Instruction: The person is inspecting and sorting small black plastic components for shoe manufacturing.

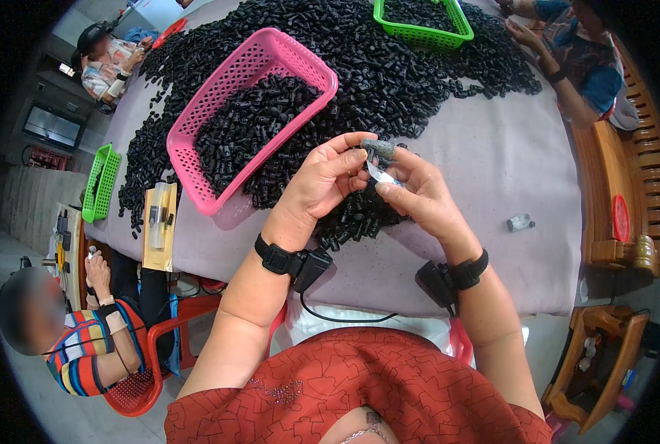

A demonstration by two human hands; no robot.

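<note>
In front of me, over the pile of small black cylindrical pieces [352, 222], both hands are close together. My left hand [322, 177] pinches one end of a grey speckled cylinder [379, 148] between thumb and forefinger. The fingers of my right hand [422, 196] close around a small shiny pointed blade [376, 172], whose tip points up toward my left thumb. A finger of that hand lies close to the cylinder's other end. Part of the blade's grip is hidden by my fingers.
A pink perforated basket [185, 166] of black pieces tilts on the heap. Green baskets stand at the far side [419, 35] and left edge [93, 207]. A grey cylinder [521, 222] lies right on the cloth [493, 163]. Other people sit around the table.
</note>
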